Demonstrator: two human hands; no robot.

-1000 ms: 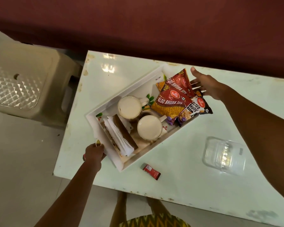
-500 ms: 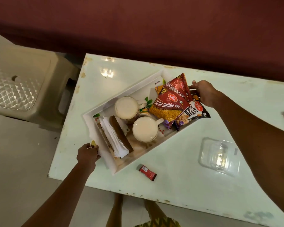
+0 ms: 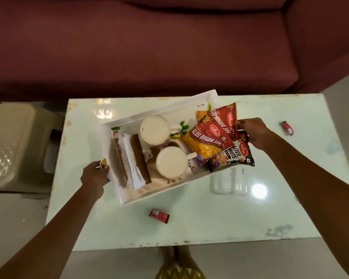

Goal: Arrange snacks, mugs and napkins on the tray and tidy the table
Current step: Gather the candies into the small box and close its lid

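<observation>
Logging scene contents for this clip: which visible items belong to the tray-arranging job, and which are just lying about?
Part of the job:
white tray
two mugs
napkin stack
snack packets
left hand and right hand, each at a tray end

Lying about:
small red wrappers
clear plastic container
plastic stool
maroon sofa

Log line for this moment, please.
left hand grips tray left end | right hand grips right end by snack packets | two mugs, napkins loaded | red wrapper on table
</observation>
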